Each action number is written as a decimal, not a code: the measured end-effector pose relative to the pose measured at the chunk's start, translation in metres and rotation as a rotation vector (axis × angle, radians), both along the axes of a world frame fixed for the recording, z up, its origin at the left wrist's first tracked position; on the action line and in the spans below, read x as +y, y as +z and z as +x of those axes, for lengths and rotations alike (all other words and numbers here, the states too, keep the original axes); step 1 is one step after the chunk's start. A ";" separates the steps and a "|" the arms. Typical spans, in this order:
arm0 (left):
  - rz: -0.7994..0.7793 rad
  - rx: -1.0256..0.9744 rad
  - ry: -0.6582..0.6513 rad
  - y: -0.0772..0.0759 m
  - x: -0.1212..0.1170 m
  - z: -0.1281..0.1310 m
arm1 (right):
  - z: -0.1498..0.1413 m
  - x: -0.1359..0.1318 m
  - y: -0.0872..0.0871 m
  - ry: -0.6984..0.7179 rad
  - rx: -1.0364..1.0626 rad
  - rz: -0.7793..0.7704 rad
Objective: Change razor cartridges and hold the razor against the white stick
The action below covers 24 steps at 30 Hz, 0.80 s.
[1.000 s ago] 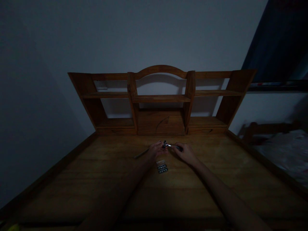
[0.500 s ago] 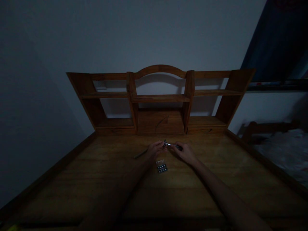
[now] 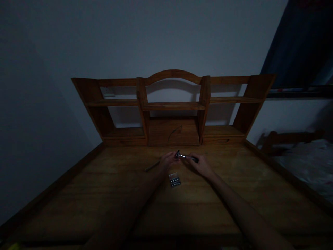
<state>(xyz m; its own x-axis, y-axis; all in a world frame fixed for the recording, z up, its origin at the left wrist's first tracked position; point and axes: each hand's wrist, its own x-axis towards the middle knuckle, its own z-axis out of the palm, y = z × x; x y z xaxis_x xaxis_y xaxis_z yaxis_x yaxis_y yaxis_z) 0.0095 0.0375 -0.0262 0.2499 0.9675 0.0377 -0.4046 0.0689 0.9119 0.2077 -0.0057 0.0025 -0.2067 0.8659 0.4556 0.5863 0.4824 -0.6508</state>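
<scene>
A razor (image 3: 182, 156) with a dark head, a shiny silver neck and a black handle is held above the desk between both hands. My right hand (image 3: 200, 165) is closed around its handle. At the razor's head, my left hand (image 3: 168, 160) has its fingers closed against the side; the exact grip is hard to see in the dim light. Below the hands lies a small clear-lidded case (image 3: 174, 180) with several dark blade cartridges in it. A thin greyish stick-like thing (image 3: 152, 166) lies on the desk, its right end hidden by my left hand.
The wooden desk (image 3: 104, 194) has raised side edges. A wooden shelf unit (image 3: 173, 106) stands along its back, against a pale wall. To the right are a dark curtain (image 3: 299, 45) and a bed with a pale cover (image 3: 307, 163).
The razor has turned slightly, so its head and silver neck show more plainly. Both hands stay almost in place; the case and the stick-like thing have not moved.
</scene>
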 end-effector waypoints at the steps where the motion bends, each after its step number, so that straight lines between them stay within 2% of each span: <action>1: -0.023 -0.015 0.005 0.001 0.000 0.000 | 0.000 0.000 0.000 0.011 0.027 -0.006; 6: -0.059 -0.085 0.010 0.004 0.002 -0.004 | -0.003 0.003 -0.002 0.021 0.125 0.040; 13: -0.013 -0.158 -0.028 0.009 0.001 -0.003 | -0.003 0.005 -0.007 0.014 0.076 0.040; 24: -0.116 -0.091 -0.108 0.010 0.002 0.001 | 0.000 0.005 -0.005 0.014 0.029 0.046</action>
<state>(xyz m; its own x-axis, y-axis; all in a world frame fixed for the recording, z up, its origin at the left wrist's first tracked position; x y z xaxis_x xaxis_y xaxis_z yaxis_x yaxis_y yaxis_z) 0.0106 0.0391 -0.0165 0.3533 0.9344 -0.0451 -0.4699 0.2189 0.8551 0.2073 -0.0009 -0.0022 -0.2050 0.8407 0.5012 0.5603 0.5207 -0.6442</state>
